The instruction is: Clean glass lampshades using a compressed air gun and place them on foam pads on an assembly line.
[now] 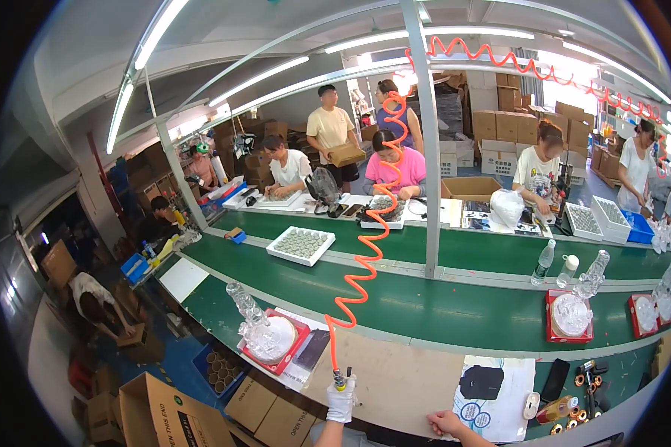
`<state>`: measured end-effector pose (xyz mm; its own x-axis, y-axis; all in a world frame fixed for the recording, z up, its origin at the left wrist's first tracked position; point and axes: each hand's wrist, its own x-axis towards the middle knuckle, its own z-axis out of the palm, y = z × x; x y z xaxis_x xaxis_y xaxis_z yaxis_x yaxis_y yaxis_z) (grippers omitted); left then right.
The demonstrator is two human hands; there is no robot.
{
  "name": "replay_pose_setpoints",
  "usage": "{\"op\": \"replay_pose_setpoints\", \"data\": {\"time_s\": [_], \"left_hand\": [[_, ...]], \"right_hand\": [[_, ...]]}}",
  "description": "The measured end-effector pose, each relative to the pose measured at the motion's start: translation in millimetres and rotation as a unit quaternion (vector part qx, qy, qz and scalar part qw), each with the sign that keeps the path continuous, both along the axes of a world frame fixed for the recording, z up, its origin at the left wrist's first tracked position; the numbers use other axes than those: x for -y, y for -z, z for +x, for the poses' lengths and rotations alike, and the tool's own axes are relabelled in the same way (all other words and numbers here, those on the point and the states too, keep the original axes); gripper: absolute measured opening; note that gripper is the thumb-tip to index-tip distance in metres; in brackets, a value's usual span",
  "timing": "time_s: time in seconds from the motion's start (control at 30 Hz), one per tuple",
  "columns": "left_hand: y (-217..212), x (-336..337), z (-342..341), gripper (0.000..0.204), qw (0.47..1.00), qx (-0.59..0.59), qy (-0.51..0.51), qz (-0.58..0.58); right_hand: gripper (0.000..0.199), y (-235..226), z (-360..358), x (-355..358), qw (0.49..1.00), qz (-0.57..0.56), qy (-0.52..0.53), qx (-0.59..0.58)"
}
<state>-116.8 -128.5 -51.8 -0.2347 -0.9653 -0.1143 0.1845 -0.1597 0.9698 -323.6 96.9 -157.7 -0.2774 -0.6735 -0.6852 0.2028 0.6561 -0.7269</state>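
While my white-gloved left hand (341, 400) is closed round the small yellow-nozzled air blow gun (339, 381) at six o'clock over the worktop (395, 372), I judge it light, rigid; grip the body. Its coiled orange hose (365, 257) tugs springily. My bare right hand (446, 423) rests loosely curled, holding nothing.

A green-topped desk (425, 309) ran across the view, and on it, near the front edge, lay a brown board (402, 380). A white printed sheet (499, 406) lay beside that, a dark phone (554, 380) just right of it. To the left sat a red tray (294, 346) bearing clear glassware; another red tray (550, 331) stood farther right. Two bottles (555, 264) stood behind it.
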Motion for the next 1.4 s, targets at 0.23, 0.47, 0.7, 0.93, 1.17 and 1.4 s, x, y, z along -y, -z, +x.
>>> {"op": "replay_pose_setpoints", "data": {"time_s": [0.23, 0.47, 0.7, 0.93, 1.17, 1.4], "left_hand": [[1, 1, 1, 0.023, 1.0, -0.015, -0.006, 0.026], [-1, 0, -1, 0.024, 1.0, -0.003, -0.006, 0.015], [-4, -2, -2, 0.023, 1.0, 0.015, -0.009, 0.005], [-3, 0, -1, 0.024, 1.0, 0.019, -0.007, 0.003], [-7, -3, -1, 0.024, 1.0, 0.019, -0.009, -0.006], [-1, -1, -1, 0.024, 1.0, 0.003, -0.015, -0.005]], "right_hand": [[0.03, 5, -1, 0, 1.0, -0.001, 0.0, -0.002], [0.03, 8, 0, -1, 1.0, -0.004, 0.002, -0.001], [0.03, 2, 0, 0, 1.0, -0.006, -0.006, -0.013], [0.031, -3, 1, 0, 1.0, -0.008, 0.0, -0.001], [0.033, 0, 1, -1, 1.0, -0.016, 0.0, -0.008], [0.033, -5, 1, -1, 1.0, -0.009, -0.01, -0.014]]}}
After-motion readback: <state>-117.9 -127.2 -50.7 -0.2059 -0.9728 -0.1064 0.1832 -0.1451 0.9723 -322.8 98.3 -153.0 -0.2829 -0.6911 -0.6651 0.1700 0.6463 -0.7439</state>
